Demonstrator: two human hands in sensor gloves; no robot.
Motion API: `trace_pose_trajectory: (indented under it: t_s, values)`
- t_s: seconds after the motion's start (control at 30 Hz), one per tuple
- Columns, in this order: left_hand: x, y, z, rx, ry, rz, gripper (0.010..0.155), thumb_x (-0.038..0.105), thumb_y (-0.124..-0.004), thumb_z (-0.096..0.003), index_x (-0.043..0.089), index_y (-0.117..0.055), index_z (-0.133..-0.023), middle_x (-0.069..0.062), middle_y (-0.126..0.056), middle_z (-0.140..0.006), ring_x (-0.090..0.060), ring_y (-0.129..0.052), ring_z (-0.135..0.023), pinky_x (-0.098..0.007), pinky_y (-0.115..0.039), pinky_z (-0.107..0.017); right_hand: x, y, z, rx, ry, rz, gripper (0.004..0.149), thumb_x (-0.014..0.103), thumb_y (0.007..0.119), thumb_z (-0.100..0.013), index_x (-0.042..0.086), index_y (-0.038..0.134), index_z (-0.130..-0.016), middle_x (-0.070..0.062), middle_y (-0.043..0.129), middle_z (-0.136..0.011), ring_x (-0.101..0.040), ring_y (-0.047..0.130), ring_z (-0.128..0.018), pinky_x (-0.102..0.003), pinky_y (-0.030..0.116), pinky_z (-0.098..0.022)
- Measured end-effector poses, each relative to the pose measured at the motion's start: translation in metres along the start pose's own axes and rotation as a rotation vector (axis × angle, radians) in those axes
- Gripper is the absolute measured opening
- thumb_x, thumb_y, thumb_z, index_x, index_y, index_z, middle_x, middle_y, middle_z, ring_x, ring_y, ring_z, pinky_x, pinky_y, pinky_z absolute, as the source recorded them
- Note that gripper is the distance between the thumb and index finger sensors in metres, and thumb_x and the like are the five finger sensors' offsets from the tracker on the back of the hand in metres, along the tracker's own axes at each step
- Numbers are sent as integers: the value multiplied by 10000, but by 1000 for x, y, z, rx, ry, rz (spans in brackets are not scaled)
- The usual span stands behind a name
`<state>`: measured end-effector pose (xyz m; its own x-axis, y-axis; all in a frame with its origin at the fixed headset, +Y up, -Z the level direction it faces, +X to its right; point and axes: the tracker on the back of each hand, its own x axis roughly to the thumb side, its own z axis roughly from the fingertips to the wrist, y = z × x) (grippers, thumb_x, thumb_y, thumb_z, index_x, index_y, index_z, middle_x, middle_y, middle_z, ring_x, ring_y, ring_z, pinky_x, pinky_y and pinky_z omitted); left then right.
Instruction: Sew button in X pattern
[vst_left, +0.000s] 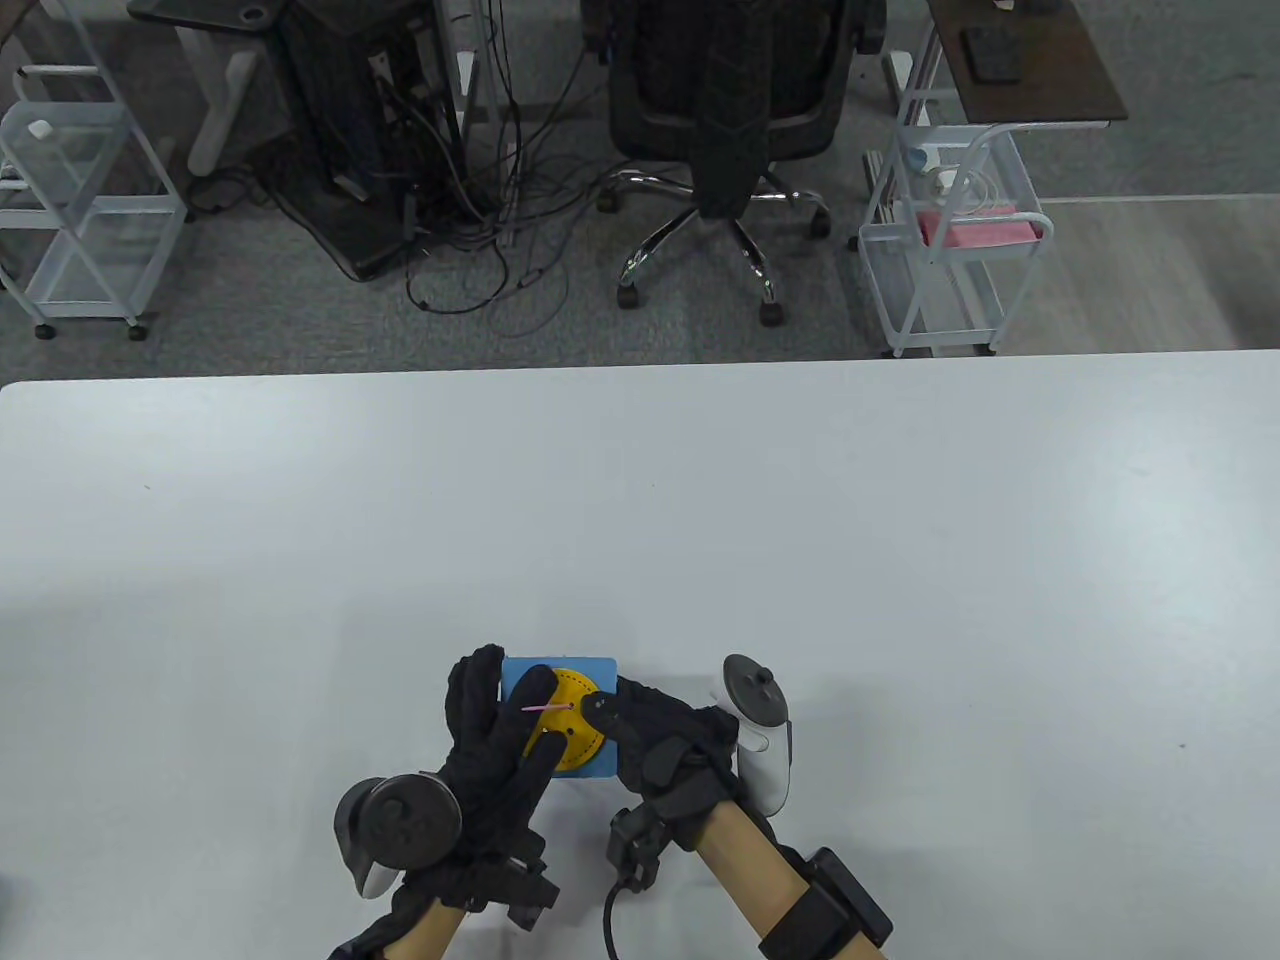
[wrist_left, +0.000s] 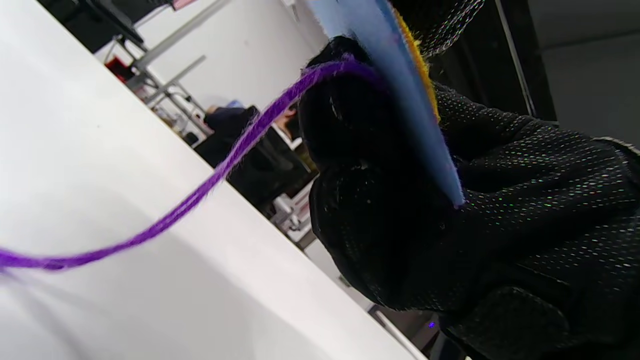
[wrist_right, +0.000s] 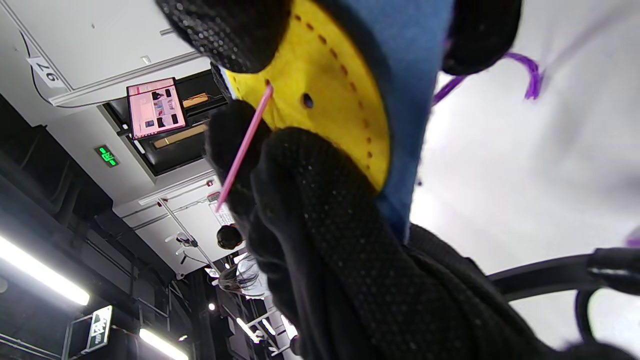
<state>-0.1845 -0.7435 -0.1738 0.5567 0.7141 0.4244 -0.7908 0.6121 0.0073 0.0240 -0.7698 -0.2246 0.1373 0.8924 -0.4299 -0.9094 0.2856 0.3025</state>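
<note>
A yellow button disc (vst_left: 572, 735) with several holes lies on a blue felt square (vst_left: 600, 668) near the table's front edge. My left hand (vst_left: 497, 735) grips the felt square, fingers across the button's left side. My right hand (vst_left: 640, 722) pinches a pink needle (vst_left: 548, 707) that sticks out of the button's face. In the right wrist view the needle (wrist_right: 245, 145) runs from the yellow button (wrist_right: 335, 115) between my fingertips (wrist_right: 300, 165). Purple yarn (wrist_left: 210, 180) trails from behind the felt (wrist_left: 415, 125) down onto the table; it also shows in the right wrist view (wrist_right: 530, 75).
The white table (vst_left: 800, 520) stretches wide beyond the work. Past its far edge stand an office chair (vst_left: 725, 120) and wire carts (vst_left: 950, 240) on the floor.
</note>
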Motion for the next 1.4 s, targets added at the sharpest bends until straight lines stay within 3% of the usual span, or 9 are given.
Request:
trace_pose_trajectory:
  t_s: [0.1,0.33,0.53,0.8,1.0,1.4]
  values:
    - [2,1,0,25,-9,-28,504,362,-668,-609,173,-601,-1072,-381,-144,-1118,-679,-125,-939,-753,-380,-652,1,4,2,-12,-12,33,477,269,711,-523,60,674,-951,-159,863,-856,-331,907,-707,-532,705,-560]
    - [0,4,1,92,20,0,394,341,-708,-589,209,-751,-957,-364,-259,-1128,-672,-238,-953,-741,-441,-651,-3,10,5,-22,-11,61,479,262,715,-518,50,677,-946,-170,869,-846,-339,911,-696,-537,705,-554]
    - [-2,5,1,98,45,49,382,325,-699,-592,185,-770,-940,-369,-275,-1124,-676,-254,-948,-734,-453,-649,-4,8,4,-39,-10,85,486,281,717,-521,60,678,-951,-176,864,-853,-350,901,-699,-540,695,-557]
    - [-6,10,1,122,81,93,383,320,-700,-592,168,-778,-935,-373,-312,-1120,-680,-287,-945,-725,-476,-648,-5,1,5,-117,36,173,446,306,739,-518,151,708,-935,-170,734,-882,-328,807,-677,-500,668,-543]
    - [-6,14,2,139,83,112,384,318,-700,-592,161,-779,-934,-373,-363,-1117,-680,-348,-947,-714,-514,-647,-5,-1,5,-130,65,210,486,317,752,-511,118,689,-950,-142,812,-761,-279,850,-540,-472,713,-451]
    - [-6,34,5,228,54,151,388,300,-692,-595,130,-771,-934,-346,-521,-1095,-654,-577,-920,-649,-668,-623,-10,-2,3,-133,98,236,489,317,758,-506,98,701,-939,-145,843,-731,-280,871,-504,-469,728,-421]
